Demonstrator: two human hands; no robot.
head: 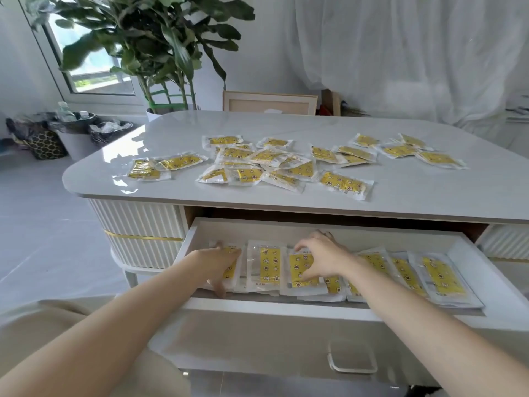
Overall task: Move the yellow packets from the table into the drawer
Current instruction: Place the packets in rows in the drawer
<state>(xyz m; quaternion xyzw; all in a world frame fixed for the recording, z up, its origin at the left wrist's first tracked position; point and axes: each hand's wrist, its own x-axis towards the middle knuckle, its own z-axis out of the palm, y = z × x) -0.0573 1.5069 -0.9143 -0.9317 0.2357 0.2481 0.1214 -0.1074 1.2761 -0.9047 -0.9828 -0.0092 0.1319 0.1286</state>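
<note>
- Left hand (220, 265): I see it in the lower centre of the frame, reaching into the open drawer (286, 307). It spans the end packet (232, 272) at the left of the row, fingers curled over the far edge and thumb hooked on the near edge, gripping it.
- Right hand (322, 259): arched over the third packet (296, 267), bent fingertips and thumb pinching it against the drawer floor.
- Drawer row (440, 279): yellow packets lying flat, overlapping side by side, running towards the right.
- Table (400, 202): glossy white top above the drawer, with loose yellow packets (257, 164) scattered across mid-frame.
- Surroundings: plant (160, 47) upper left, bins (77, 133) at left, white curtain (400, 53) upper right.
</note>
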